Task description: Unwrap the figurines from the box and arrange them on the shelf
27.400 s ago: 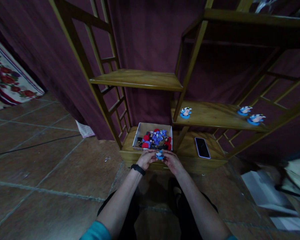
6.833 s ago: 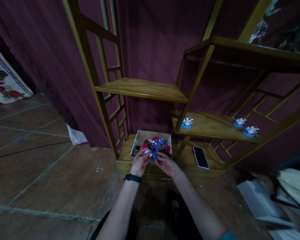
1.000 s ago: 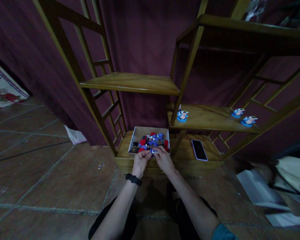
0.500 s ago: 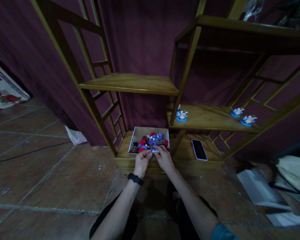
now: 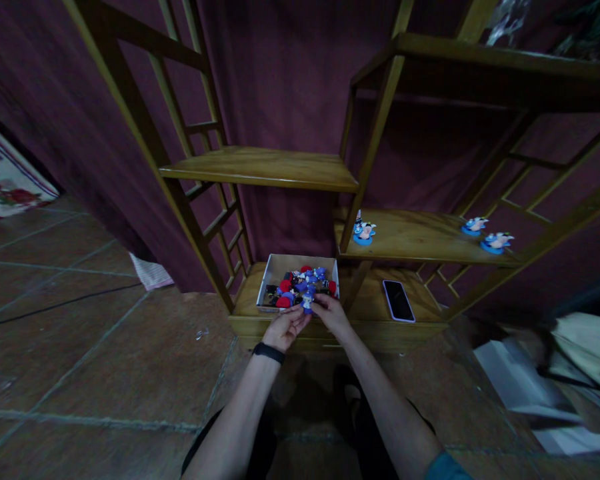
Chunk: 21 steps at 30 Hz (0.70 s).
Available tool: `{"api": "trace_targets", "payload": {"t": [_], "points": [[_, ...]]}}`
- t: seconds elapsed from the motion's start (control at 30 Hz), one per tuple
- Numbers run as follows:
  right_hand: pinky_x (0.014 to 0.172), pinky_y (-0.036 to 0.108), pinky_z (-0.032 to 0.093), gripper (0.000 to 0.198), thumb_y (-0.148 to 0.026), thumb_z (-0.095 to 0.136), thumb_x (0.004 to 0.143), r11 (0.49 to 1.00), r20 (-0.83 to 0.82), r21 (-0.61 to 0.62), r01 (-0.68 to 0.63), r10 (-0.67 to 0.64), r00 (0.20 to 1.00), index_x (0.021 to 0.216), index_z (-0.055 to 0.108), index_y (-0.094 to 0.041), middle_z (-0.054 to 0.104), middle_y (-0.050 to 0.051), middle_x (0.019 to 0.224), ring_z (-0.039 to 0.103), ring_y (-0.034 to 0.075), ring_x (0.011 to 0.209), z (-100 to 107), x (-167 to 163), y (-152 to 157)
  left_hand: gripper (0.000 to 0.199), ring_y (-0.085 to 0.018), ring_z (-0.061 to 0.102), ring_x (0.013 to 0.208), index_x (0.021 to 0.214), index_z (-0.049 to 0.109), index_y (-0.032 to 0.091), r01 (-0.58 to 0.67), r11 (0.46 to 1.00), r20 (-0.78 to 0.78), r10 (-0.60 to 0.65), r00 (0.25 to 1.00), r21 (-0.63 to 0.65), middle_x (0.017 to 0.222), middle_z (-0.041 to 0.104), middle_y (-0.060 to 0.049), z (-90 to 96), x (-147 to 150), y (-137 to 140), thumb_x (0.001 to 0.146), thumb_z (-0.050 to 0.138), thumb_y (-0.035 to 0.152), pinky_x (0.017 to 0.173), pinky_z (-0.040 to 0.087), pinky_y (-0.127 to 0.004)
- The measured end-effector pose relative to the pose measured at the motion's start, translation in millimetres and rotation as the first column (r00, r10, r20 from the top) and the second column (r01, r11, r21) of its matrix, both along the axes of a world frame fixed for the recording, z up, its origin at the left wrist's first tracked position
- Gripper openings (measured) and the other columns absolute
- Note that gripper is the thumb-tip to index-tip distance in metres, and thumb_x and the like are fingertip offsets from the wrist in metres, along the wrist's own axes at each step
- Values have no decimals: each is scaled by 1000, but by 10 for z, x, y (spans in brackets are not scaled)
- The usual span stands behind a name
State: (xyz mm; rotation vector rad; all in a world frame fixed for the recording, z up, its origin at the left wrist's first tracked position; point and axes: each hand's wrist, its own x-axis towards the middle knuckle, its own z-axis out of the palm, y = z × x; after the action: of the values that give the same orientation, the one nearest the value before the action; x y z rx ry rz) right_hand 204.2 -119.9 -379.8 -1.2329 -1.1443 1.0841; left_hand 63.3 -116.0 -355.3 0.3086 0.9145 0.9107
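A small blue-and-white figurine (image 5: 307, 304) is upright between my two hands, at the front edge of a shallow cardboard box (image 5: 276, 265). From below, the fingers of my left hand (image 5: 284, 328) are closed on its base. My right hand (image 5: 333, 316) pinches its right side with thumb and fingers. Behind it in the box lies a jumble of several small figurines (image 5: 296, 280) in blue, red and black. My fingers hide part of the held figurine and of the box's front wall.
The box rests on the bottom level of a wooden shelf unit (image 5: 260, 165). A phone (image 5: 399, 300) lies to its right. On the middle right shelf stand pig figurines on blue bases (image 5: 364, 233). White boxes (image 5: 523, 380) lie on the floor at right.
The figurine has turned from lying sideways to upright between my hands. My left hand has rolled palm-up under it, and my right hand has shifted slightly to the right.
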Motion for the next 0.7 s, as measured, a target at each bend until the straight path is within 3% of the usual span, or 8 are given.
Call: {"api": "trace_targets", "payload": {"t": [0.2,0.7], "points": [[80,34,48,19,-28,65,65,999,3,28,-31,31,1000,82,68,-20,70,2,85,63,19,79,-54,-5,19,12,-14,67,68,88,58,11,34,999,-23,-34,999,32,78,69,-8,-5,-6,-4,77,57,5,69,56,-27],[81,36,47,26,-34,67,63,999,1,-14,-35,35,999,85,70,-20,71,3,87,63,21,82,27,-47,-72,18,-15,66,60,80,57,10,-65,994,-102,74,992,82,69,68,-7,-12,50,-75,68,65,-1,63,57,-27]]}}
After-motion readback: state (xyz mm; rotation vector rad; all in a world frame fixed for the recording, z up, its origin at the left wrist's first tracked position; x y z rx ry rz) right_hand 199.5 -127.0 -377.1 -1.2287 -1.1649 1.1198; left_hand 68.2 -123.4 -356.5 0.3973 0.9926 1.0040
